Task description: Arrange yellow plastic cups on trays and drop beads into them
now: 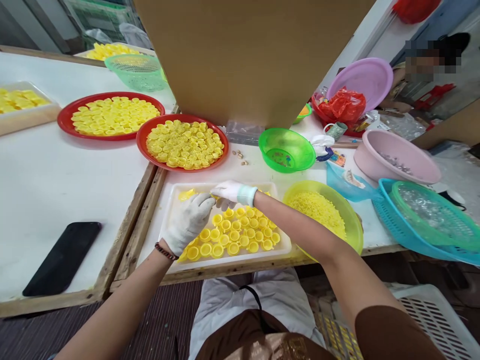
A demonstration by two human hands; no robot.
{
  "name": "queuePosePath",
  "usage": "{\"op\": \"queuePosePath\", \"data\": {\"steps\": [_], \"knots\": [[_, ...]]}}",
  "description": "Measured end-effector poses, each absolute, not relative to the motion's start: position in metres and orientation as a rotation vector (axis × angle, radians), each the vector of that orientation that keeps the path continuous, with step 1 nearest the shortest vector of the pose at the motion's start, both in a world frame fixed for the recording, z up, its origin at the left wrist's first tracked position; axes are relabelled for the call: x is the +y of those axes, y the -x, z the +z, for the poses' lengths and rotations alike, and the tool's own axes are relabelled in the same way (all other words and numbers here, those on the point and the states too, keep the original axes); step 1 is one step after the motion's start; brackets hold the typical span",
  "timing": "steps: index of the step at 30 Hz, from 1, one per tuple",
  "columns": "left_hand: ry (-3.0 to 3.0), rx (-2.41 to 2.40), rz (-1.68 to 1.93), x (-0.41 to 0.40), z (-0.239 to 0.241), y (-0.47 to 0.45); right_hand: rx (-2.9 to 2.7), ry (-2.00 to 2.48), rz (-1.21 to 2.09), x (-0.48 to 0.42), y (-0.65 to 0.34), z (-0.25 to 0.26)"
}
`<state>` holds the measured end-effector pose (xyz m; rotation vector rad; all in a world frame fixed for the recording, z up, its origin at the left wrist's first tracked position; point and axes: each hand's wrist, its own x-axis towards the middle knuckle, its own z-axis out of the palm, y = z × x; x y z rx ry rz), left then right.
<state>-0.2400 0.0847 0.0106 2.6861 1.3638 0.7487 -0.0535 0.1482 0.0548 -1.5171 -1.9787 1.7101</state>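
Both my hands wear white gloves and meet above the far left part of a white tray [283, 246]. My left hand [192, 220] has its fingers bent together, its fingertips close to those of the other hand. From the right reaches my right hand [231, 194], its fingers pinched near the same spot. Whatever lies between the fingertips is too small or hidden to make out. Below them, many small yellow plastic cups [233, 248] sit in the tray, mostly with their openings up. A few yellow pieces [186, 194] lie at the tray's far left corner.
Two red trays [144, 150] of yellow cups stand behind. A yellow bowl [354, 235] of small yellow pieces is at the right, a green basin [296, 145] farther back. A cardboard panel [243, 65] rises behind. A phone [62, 260] lies left; a person [401, 80] is at back right.
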Motion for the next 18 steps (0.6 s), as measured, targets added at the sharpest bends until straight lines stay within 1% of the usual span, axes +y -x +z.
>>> {"op": "queuePosePath", "data": {"steps": [1, 3, 5, 7, 9, 13, 18], "knots": [[-2.682, 1.342, 0.749, 0.088, 0.01, 0.236, -1.917, 1.54, 1.721, 0.151, 0.05, 0.051], [-2.628, 1.42, 0.735, 0.092, 0.008, 0.236, -1.906, 1.555, 1.567, 0.155, 0.04, 0.04], [-2.507, 1.633, 0.599, 0.094, 0.007, 0.244, -2.055, 1.544, 1.265, 0.158, 0.028, 0.028], [-2.378, 1.812, 0.39, 0.095, 0.006, 0.253, -2.297, 1.504, 0.956, 0.159, 0.02, 0.019], [-2.33, 1.845, 0.23, 0.097, 0.004, 0.259, -2.526, 1.49, 0.779, 0.157, 0.016, 0.015], [-2.314, 1.819, 0.107, 0.099, 0.0, 0.256, -2.684, 1.545, 0.69, 0.155, 0.019, 0.017], [-2.271, 1.837, 0.123, 0.101, 0.005, 0.245, -2.684, 1.598, 0.562, 0.156, 0.015, 0.032]]}}
